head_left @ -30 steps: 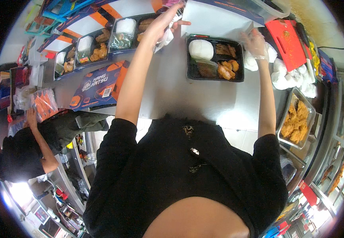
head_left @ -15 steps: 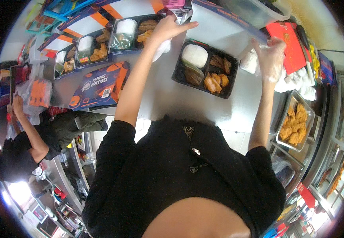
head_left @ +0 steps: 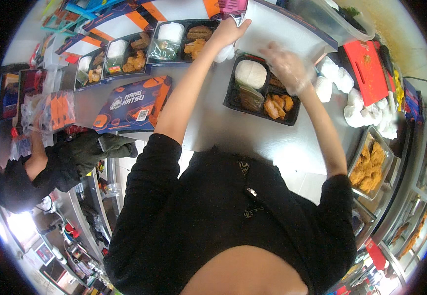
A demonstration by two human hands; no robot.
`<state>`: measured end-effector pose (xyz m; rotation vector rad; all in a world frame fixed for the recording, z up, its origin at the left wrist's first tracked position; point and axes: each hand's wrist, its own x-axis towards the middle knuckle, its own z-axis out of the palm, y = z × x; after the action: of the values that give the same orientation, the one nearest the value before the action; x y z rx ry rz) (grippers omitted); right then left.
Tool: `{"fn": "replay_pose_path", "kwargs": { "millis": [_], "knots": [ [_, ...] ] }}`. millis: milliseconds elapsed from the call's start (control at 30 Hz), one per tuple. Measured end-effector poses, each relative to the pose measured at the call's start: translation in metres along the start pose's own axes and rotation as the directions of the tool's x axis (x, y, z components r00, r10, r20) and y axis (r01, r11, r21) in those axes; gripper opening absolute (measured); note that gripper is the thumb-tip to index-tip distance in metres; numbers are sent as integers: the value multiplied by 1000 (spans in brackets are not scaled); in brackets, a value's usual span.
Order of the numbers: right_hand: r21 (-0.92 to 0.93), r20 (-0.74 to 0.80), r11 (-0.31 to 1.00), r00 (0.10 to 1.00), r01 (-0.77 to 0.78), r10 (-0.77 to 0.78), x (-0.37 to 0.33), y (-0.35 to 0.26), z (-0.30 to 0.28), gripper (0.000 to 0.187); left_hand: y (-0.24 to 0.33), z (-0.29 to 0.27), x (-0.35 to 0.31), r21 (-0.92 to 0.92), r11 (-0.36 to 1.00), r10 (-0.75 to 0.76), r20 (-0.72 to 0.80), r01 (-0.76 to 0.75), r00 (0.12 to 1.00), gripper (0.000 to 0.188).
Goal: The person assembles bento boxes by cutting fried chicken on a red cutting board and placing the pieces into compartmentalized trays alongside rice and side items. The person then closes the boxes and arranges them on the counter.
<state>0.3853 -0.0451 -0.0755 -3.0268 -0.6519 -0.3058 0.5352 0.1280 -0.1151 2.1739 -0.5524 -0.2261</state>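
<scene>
A black compartment tray (head_left: 288, 121) sits on the metal counter. It holds a white rice mound (head_left: 251, 74), a wrapped dark pouch (head_left: 250, 99), golden fried pieces (head_left: 278, 106) and dark brown pieces, which my right hand partly covers. My right hand (head_left: 289, 69), in a clear plastic glove, is over the tray's far right part, its fingers smeared by motion. Beyond the tray rises a white-lined box lid (head_left: 287, 24). My bare left hand (head_left: 228, 34) is at the far side, thumb out beside something silvery (head_left: 237, 18); its other fingers are mostly hidden.
Left stand several filled meal boxes (head_left: 159, 61), with a closed dark-blue and orange box (head_left: 134, 104) before them. Right are white bundles (head_left: 332, 73), a red board (head_left: 366, 71) and a metal tray of fried pieces (head_left: 369, 167). Another person (head_left: 51, 164) works at far left.
My right hand has moved left, from beside the lid's right end to above the tray. My left hand stays by the silvery thing. The whole view has shifted slightly.
</scene>
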Motion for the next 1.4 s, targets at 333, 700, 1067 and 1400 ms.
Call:
{"fn": "replay_pose_path", "kwargs": {
  "millis": [333,700,1067,1400],
  "knots": [
    [-84,308,884,856,460,-416,78,9,60,13,7,-5,3,-54,996,67,-63,-71,996,80],
    [126,-40,987,994,-99,104,34,-5,-31,16,-4,-2,1,-56,998,-5,15,6,1000,59],
    [420,-123,616,631,-666,766,-57,-69,-16,36,18,-25,-39,-117,976,156,-216,-184,964,43],
    [384,-111,713,738,-586,666,-96,48,-15,30,16,-40,-70,-103,970,210,-114,-221,971,44]
  ]
}}
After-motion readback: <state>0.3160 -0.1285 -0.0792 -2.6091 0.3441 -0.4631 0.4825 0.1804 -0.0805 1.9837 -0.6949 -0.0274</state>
